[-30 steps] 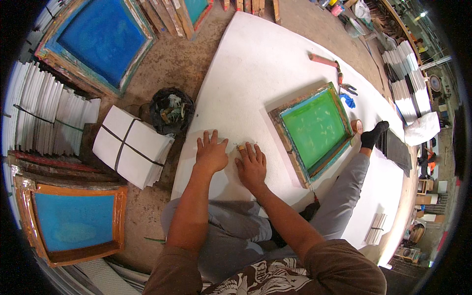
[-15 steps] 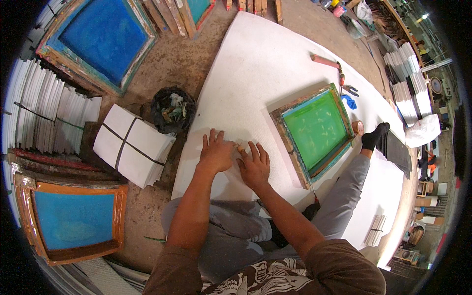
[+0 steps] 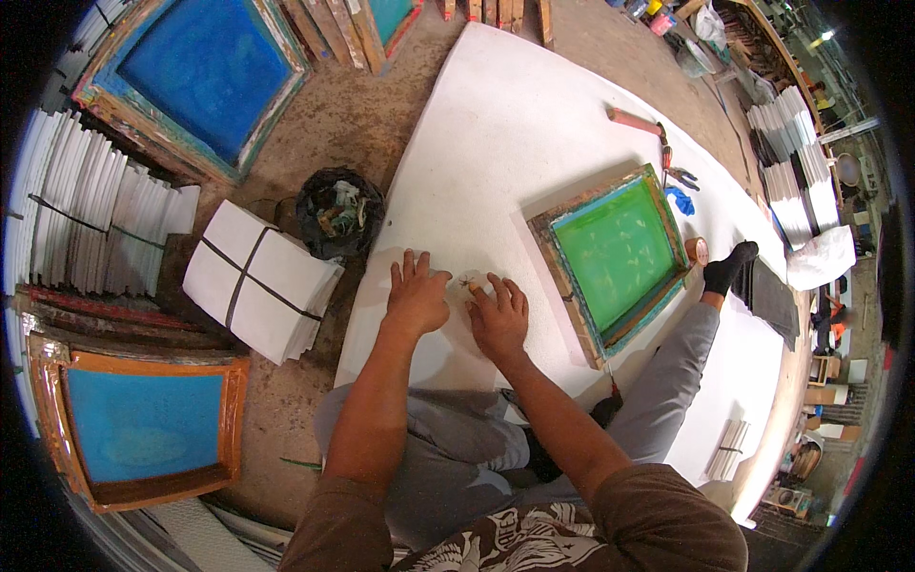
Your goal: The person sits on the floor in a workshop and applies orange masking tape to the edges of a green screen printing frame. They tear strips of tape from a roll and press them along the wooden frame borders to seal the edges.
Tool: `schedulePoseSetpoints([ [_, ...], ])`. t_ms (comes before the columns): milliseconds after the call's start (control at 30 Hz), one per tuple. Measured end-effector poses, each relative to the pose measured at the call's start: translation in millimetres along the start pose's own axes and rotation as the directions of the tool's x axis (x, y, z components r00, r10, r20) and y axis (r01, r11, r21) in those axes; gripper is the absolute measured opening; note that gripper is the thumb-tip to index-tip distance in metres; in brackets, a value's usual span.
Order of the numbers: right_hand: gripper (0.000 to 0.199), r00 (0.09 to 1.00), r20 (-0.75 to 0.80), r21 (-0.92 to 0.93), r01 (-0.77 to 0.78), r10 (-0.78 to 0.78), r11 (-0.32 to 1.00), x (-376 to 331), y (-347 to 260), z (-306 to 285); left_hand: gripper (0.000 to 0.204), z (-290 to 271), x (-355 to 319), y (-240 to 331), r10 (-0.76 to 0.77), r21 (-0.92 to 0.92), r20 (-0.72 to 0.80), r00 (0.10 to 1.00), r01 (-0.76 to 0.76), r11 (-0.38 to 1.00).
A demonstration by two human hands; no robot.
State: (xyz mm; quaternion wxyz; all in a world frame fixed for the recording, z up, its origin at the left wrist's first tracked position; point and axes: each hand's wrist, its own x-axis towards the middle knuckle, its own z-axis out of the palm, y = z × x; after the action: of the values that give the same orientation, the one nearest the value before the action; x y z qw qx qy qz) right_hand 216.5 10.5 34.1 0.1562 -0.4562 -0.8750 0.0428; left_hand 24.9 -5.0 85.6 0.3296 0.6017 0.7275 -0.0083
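In the head view, the green-meshed frame [image 3: 615, 253] lies on the white board [image 3: 477, 143], just where it was, and the action is off to its left. Here's the left hand [image 3: 417, 300], palm down, fingers loosely spread, and it looks released, with nothing visible in its grasp. Half a second ago its forefinger was reaching in close to the right hand; now there's a bare gap between the two! The right hand [image 3: 498, 329], nearer the frame, is palm down too, fingers stretched forward, a small tan piece [image 3: 474, 288] at its forefinger. Pinched, or wrapped around that finger? Can't tell, so its grip stays uncertain. And there, left of the frame and between the hands, sit the small dark scraps [image 3: 466, 280], now showing more clearly as the left hand has pulled back from them. Elsewhere, no change: the tape roll [image 3: 698, 251] stands just right of the frame, the blue cloth [image 3: 681, 199] lies by its upper right, while well to its left sit the black-bagged bin [image 3: 315, 238] and, farther left, the strapped white stack [image 3: 272, 262].
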Motion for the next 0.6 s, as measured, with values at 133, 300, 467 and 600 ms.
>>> schedulePoseSetpoints([
  [133, 0.038, 1.000, -0.012, 0.088, -0.025, 0.027, 0.996, 16.9, 9.1, 6.1, 0.057, 5.5, 2.5, -0.2, -0.006, 0.016, -0.012, 1.000, 0.006, 1.000],
  [300, 0.030, 0.998, 0.059, 0.151, 0.006, -0.015, 0.989, 37.6, 19.1, 13.4, 0.055, 2.9, 0.8, -0.7, -0.003, -0.012, 0.000, 1.000, 0.003, 1.000],
  [467, 0.018, 1.000, 0.012, 0.226, -0.023, 0.021, 0.974, 38.5, 22.4, 23.7, 0.053, 5.2, 3.3, -3.0, 0.015, -0.030, -0.020, 1.000, -0.016, 0.999],
  [600, 0.016, 1.000, -0.005, 0.191, -0.001, 0.002, 0.982, 35.5, 20.5, 28.7, 0.052, 6.8, 3.3, -4.9, 0.018, -0.042, -0.038, 0.999, -0.020, 0.999],
])
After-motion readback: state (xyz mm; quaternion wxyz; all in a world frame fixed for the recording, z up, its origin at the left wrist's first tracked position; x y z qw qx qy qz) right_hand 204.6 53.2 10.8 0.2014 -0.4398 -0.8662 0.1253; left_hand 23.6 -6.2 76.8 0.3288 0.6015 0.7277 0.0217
